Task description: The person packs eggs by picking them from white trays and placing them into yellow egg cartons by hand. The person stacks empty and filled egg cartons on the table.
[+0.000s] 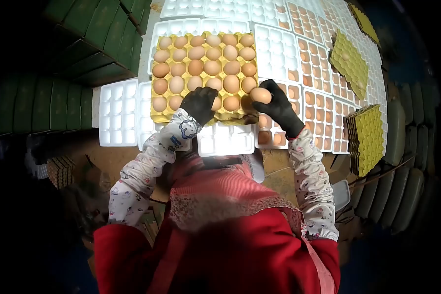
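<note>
A yellow egg tray (pixel 158 116) filled with rows of brown eggs lies in front of me, on top of white trays. My right hand (pixel 279 108), in a black glove, is closed around a brown egg (pixel 260 95) at the tray's near right corner. My left hand (pixel 199 105), also black-gloved, reaches over the nearest row. Its fingers are curled round an egg (pixel 216 103) that still appears to sit in the tray; the glove covers part of it.
White trays with egg cups (pixel 274 46) cover the table, several holding eggs on the right. Stacked yellow trays (pixel 367 139) stand at the right edge, and another yellow tray (pixel 350 63) lies behind them. Green boxes (pixel 98 29) are piled at the left.
</note>
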The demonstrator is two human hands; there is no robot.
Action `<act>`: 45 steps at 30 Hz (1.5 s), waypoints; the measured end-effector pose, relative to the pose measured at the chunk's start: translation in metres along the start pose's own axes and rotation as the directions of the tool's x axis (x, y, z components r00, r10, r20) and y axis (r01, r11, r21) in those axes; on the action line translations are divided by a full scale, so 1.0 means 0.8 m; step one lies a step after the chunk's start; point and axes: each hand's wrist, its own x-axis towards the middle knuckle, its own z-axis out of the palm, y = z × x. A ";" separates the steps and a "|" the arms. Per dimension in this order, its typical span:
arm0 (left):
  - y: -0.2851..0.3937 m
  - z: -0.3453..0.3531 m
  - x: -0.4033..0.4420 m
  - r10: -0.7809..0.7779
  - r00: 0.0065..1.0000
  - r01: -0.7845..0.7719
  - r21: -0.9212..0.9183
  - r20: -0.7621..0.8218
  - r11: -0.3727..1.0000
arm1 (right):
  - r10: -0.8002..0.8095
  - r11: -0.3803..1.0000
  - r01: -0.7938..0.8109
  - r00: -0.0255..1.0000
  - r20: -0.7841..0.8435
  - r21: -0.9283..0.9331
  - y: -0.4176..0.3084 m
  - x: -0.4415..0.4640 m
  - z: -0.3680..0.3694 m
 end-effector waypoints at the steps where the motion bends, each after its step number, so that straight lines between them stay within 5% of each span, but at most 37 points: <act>1: -0.004 0.005 -0.005 0.012 0.998 -0.015 -0.058 -0.054 0.998 | 0.150 0.922 -0.137 0.989 -0.006 0.362 -0.001 0.000 0.000; 3: -0.002 -0.004 -0.016 -0.077 0.963 -0.031 -0.391 -0.257 0.920 | 0.088 0.910 -0.115 0.992 0.085 0.399 -0.005 0.009 0.006; 4: -0.007 -0.016 -0.019 -0.172 0.940 0.007 -0.487 -0.295 0.873 | 0.264 0.885 -0.271 0.962 0.071 0.378 -0.009 0.020 0.013; 5: -0.014 -0.024 -0.021 -0.268 0.909 0.035 -0.581 -0.320 0.813 | 0.260 0.966 -0.260 0.966 0.021 0.002 -0.014 0.026 0.031; 6: -0.049 -0.015 -0.031 -0.367 0.885 -0.017 -0.807 -0.287 0.590 | 0.078 0.918 -0.070 0.997 0.006 -0.391 -0.017 0.024 0.051; 7: -0.065 -0.038 -0.041 -0.342 0.909 0.069 -0.723 -0.237 0.687 | -0.096 0.687 0.113 0.993 0.065 -0.717 -0.020 0.021 0.071; 8: -0.069 -0.054 -0.050 -0.447 0.887 0.101 -0.897 -0.114 0.430 | -0.029 0.446 0.091 0.996 0.087 -0.890 -0.021 0.024 0.092; 9: -0.098 -0.067 -0.062 -0.494 0.826 0.039 -0.901 0.273 -0.433 | 0.078 0.273 0.012 0.996 0.034 -0.962 -0.013 0.031 0.111; 11: -0.189 -0.064 -0.093 -0.221 0.945 0.246 -0.969 0.241 -0.005 | 0.123 0.205 0.029 0.991 0.055 -0.978 -0.014 0.034 0.109; 13: -0.173 -0.090 -0.093 -0.450 0.824 0.550 -0.674 0.344 0.493 | 0.103 0.511 0.069 0.985 0.140 -0.857 -0.034 0.037 0.082; 14: -0.155 -0.099 -0.095 -0.347 0.929 0.370 -0.399 0.130 0.839 | 0.078 0.603 0.040 0.991 0.108 -0.797 -0.034 0.035 0.072; 15: -0.156 -0.095 -0.096 -0.186 0.977 0.203 -0.210 0.101 0.956 | 0.148 0.673 -0.053 0.987 0.065 -0.737 -0.030 0.039 0.065; 16: -0.153 -0.090 -0.096 -0.254 0.940 0.286 -0.117 0.228 0.951 | 0.219 0.906 -0.170 0.972 0.085 -0.388 -0.027 0.039 0.059; 17: -0.147 -0.085 -0.095 -0.328 0.880 0.354 -0.014 0.343 0.935 | 0.276 0.959 -0.282 0.952 0.134 0.029 -0.024 0.039 0.055; 18: -0.139 -0.086 -0.092 -0.318 0.894 0.325 0.031 0.317 0.945 | 0.087 0.935 -0.098 0.995 0.047 0.341 -0.019 0.038 0.071; 19: -0.128 -0.090 -0.082 -0.319 0.902 0.281 0.166 0.291 0.945 | 0.090 0.934 -0.103 0.994 0.054 0.341 -0.026 0.042 0.082; 21: -0.125 -0.098 -0.076 -0.248 0.928 0.207 0.166 0.279 0.964 | 0.054 0.968 -0.104 0.976 0.212 0.230 -0.042 0.057 0.102; 22: -0.128 -0.098 -0.078 -0.244 0.926 0.200 0.172 0.287 0.965 | -0.217 0.957 0.245 0.960 0.178 -0.154 -0.038 0.069 0.121; 23: -0.134 -0.097 -0.083 -0.199 0.951 0.183 0.086 0.238 0.979 | -0.215 0.747 0.293 0.956 0.200 -0.596 -0.040 0.073 0.136; 25: -0.146 -0.090 -0.095 -0.144 0.969 0.147 0.000 0.201 0.989 | 0.012 0.481 0.156 0.983 0.184 -0.863 -0.062 0.079 0.175; 27: -0.159 -0.071 -0.110 -0.364 0.931 0.289 -0.615 0.003 0.733 | 0.028 0.399 0.107 0.991 0.128 -0.911 -0.021 0.087 0.208; 28: -0.171 -0.060 -0.113 -0.508 0.858 0.326 -0.848 0.081 0.417 | 0.062 0.426 0.012 0.997 0.043 -0.905 -0.023 0.089 0.221; 29: -0.185 -0.045 -0.112 -0.520 0.854 0.148 -0.971 0.028 0.189 | 0.071 0.429 0.004 0.997 0.039 -0.903 -0.025 0.086 0.222; 31: -0.157 -0.058 -0.100 -0.595 0.797 0.175 -0.983 0.105 0.062 | 0.015 0.256 0.065 0.997 0.072 -0.964 -0.049 0.079 0.220; 33: -0.155 -0.059 -0.082 -0.467 0.882 0.282 -0.870 0.068 0.405 | 0.014 0.269 0.016 1.000 0.021 -0.963 -0.054 0.088 0.220; 35: -0.127 -0.067 -0.062 -0.090 0.978 0.018 -0.356 -0.186 0.934 | 0.253 0.523 -0.285 0.952 -0.173 -0.803 -0.073 0.092 0.205; 36: -0.105 -0.082 -0.055 -0.194 0.979 0.201 -0.186 0.056 0.962 | -0.010 0.422 0.109 0.993 0.116 -0.900 -0.054 0.089 0.190; 37: -0.084 -0.081 -0.045 -0.268 0.948 0.248 0.130 0.170 0.960 | -0.009 0.420 0.119 0.992 0.127 -0.900 -0.040 0.088 0.177; 39: -0.066 -0.074 -0.035 -0.282 0.928 0.197 0.320 0.245 0.927 | -0.100 0.664 0.218 0.974 0.203 -0.715 -0.040 0.085 0.154; 43: -0.061 -0.078 -0.028 -0.272 0.906 0.124 0.410 0.326 0.904 | -0.191 0.923 0.219 0.975 0.118 -0.315 -0.020 0.075 0.122; 45: -0.067 -0.073 -0.028 -0.287 0.906 0.144 0.411 0.311 0.900 | -0.114 0.985 0.119 0.992 0.045 -0.122 -0.017 0.055 0.110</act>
